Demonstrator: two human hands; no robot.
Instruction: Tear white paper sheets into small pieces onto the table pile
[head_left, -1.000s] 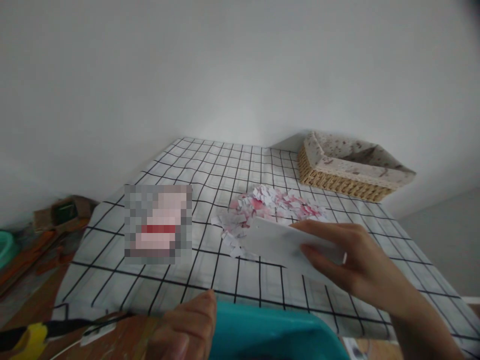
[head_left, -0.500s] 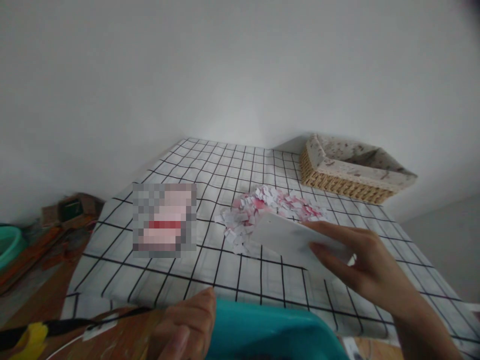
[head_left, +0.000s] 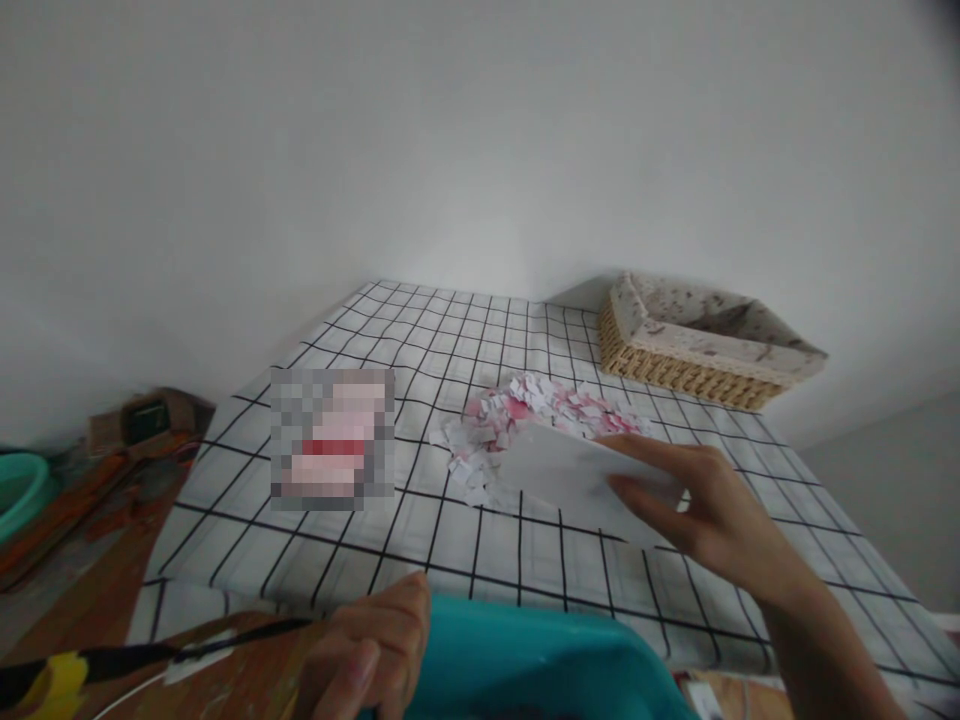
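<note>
Between the thumb and fingers of my right hand is a thin white rectangular board, tilted over the checked tablecloth. Its far left part reaches the near side of a heap of torn paper scraps, white with some pink, and hides part of them. At the table's front edge, my left hand is closed around the left rim of a teal basin. Most of the basin lies below the picture's bottom edge, and what it holds cannot be made out.
A wicker basket with a patterned cloth lining stands at the back right, near the wall. A pixelated pinkish item lies left on the checked tablecloth. On the floor at left are a green tub and a box.
My right hand has moved slightly left with the white board, which appears flatter toward the cloth. My left hand stays on the basin rim. The view has shifted slightly.
</note>
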